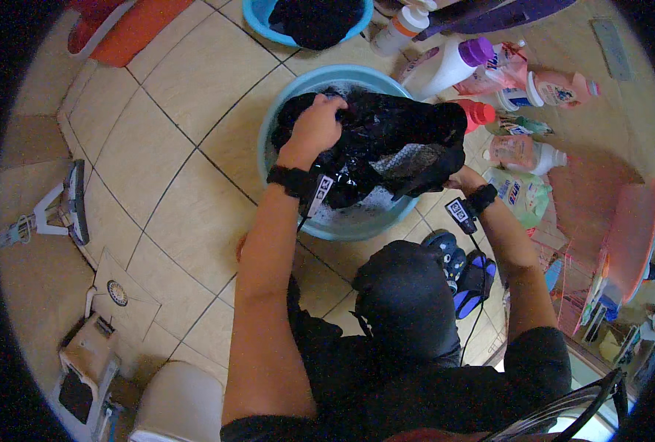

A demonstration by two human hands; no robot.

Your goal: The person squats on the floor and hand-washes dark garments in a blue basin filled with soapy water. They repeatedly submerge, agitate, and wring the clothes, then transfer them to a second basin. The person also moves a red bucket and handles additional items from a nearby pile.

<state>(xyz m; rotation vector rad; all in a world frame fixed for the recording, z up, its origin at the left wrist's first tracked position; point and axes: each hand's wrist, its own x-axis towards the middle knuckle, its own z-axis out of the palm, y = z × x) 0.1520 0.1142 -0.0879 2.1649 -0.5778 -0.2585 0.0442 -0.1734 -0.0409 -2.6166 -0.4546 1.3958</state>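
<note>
A round light-blue plastic basin (265, 143) stands on the tiled floor with sudsy water (366, 207) in it. Wet black cloth (377, 119) fills much of the basin and reaches over its right rim; a grey patterned part shows on it. My left hand (319, 124) lies on the cloth at the left, thumb and fingers curled round a fold. Under the raised right end of the cloth is my right hand (460, 179), its fingers mostly hidden by the fabric. Both wrists wear black bands with small tagged devices.
Another blue basin (252, 19) with dark cloth stands beyond. Bottles and refill pouches, among them a white bottle with a purple cap (443, 66), line the right side. Sandals (474, 284) lie at the lower right. A brush (77, 201) and a toilet (181, 400) are at the left.
</note>
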